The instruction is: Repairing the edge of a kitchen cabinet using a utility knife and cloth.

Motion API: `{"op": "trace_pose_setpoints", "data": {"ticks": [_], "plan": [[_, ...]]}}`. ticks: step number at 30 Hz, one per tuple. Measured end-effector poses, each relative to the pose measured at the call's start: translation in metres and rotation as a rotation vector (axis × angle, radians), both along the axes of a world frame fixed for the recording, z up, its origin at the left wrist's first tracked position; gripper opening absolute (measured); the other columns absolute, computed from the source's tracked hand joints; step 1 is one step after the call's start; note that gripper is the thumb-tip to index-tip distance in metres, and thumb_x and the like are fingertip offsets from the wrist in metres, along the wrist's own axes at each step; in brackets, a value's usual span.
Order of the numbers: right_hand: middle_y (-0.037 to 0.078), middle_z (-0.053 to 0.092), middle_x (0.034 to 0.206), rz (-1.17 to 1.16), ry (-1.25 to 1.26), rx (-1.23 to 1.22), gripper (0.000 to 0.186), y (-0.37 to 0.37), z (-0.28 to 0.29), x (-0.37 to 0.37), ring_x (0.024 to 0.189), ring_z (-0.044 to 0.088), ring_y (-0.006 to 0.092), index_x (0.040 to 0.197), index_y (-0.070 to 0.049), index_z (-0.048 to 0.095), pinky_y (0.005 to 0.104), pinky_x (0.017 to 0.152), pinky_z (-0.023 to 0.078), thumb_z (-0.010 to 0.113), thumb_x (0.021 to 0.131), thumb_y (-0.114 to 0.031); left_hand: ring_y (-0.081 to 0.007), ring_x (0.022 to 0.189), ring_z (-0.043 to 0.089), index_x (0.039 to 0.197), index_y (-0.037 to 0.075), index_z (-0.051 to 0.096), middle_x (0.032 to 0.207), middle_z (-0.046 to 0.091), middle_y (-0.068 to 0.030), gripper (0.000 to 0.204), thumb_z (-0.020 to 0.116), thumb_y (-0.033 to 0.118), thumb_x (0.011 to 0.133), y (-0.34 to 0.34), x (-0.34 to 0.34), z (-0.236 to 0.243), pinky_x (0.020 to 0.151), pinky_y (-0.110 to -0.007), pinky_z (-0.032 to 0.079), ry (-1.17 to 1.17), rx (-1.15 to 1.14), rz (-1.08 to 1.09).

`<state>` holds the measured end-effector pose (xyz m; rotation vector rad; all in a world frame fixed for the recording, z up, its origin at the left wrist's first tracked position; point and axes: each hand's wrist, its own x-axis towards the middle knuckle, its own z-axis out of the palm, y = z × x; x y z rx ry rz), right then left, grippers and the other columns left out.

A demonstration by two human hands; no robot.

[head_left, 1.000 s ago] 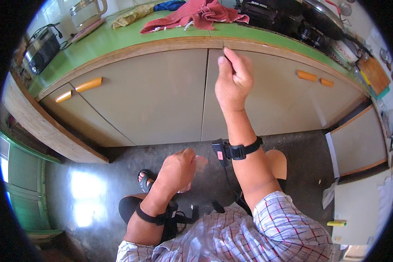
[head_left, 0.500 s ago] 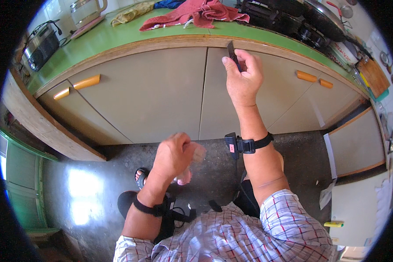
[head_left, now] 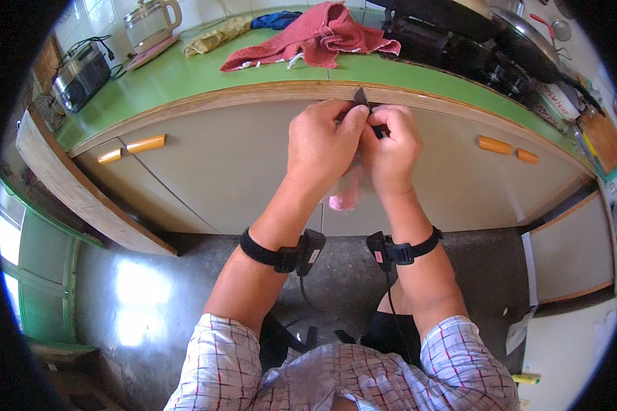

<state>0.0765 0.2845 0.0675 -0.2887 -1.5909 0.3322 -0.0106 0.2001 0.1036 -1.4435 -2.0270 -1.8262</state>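
Observation:
Both my hands are raised together in front of the counter's wooden edge, nearly touching. My right hand (head_left: 393,147) is closed around a small knife (head_left: 360,96), whose dark blade points up and away; its handle is mostly hidden by the fingers. My left hand (head_left: 322,140) is pinched shut right beside the blade. From it hangs a clear plastic bag with something pink (head_left: 345,197) at its bottom, below and between my hands. The bag's upper part is hidden behind the fingers, so I cannot see whether the blade touches it.
A red cloth (head_left: 315,41) lies on the green counter (head_left: 164,85), beside a tan cloth (head_left: 219,38) and a blue cloth (head_left: 275,20). A toaster (head_left: 82,77) and glass jug (head_left: 147,27) stand left. Pans (head_left: 526,46) sit on the stove at right, near a cutting board (head_left: 602,142).
My left hand has risen from low over the floor, bringing the hanging bag up to the knife. My right hand has come slightly down and stays closed on the knife.

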Motion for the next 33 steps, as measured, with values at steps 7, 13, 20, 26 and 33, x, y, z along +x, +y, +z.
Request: {"op": "trace_pose_setpoints", "data": {"ticks": [7,13,20,26,33], "plan": [[0.013,0.066,0.087,0.110,0.005,-0.185,0.020,0.000,-0.013,0.004,0.080,0.065,0.0270,0.087,-0.002,0.064,0.0376,0.072,0.052,0.081,0.077,-0.005,-0.0072,0.065,0.058,0.089,-0.005,0.075,0.067,0.068,-0.0054,0.027,0.073,0.022,0.090,0.009,0.008,-0.004,0.059,-0.027,0.049,-0.235,0.083,-0.076],[0.010,0.070,0.082,0.425,-0.322,-0.678,0.027,0.002,-0.009,0.038,0.074,0.060,0.0119,0.096,0.002,0.069,0.0324,0.068,0.051,0.073,0.093,-0.025,-0.0065,0.068,0.057,0.088,-0.005,0.076,0.075,0.069,-0.0010,0.026,0.077,0.021,0.090,0.016,0.011,-0.010,0.060,-0.024,0.047,-0.438,0.171,-0.154],[0.016,0.068,0.075,0.311,-0.281,-0.549,0.029,0.007,-0.009,0.037,0.066,0.061,0.0176,0.093,0.003,0.068,0.0353,0.063,0.051,0.070,0.094,-0.026,-0.0077,0.067,0.057,0.090,-0.004,0.075,0.077,0.068,-0.0019,0.027,0.078,0.022,0.090,0.023,0.013,-0.012,0.059,-0.024,0.047,-0.572,0.179,-0.197],[0.022,0.064,0.069,0.227,-0.316,-0.442,0.031,-0.003,0.005,0.039,0.058,0.063,0.0309,0.084,0.003,0.065,0.0401,0.056,0.050,0.070,0.094,-0.026,-0.0085,0.068,0.057,0.088,-0.004,0.074,0.079,0.068,-0.0025,0.026,0.078,0.022,0.090,0.024,0.009,-0.018,0.061,-0.024,0.046,-0.628,0.234,-0.241],[0.025,0.063,0.070,0.160,-0.321,-0.399,0.032,-0.002,0.002,0.041,0.060,0.064,0.0391,0.080,0.002,0.062,0.0422,0.056,0.049,0.070,0.093,-0.026,-0.0085,0.069,0.058,0.087,-0.004,0.074,0.078,0.067,-0.0023,0.024,0.078,0.020,0.088,0.025,0.014,-0.013,0.063,-0.024,0.046,-0.643,0.249,-0.242]]}}
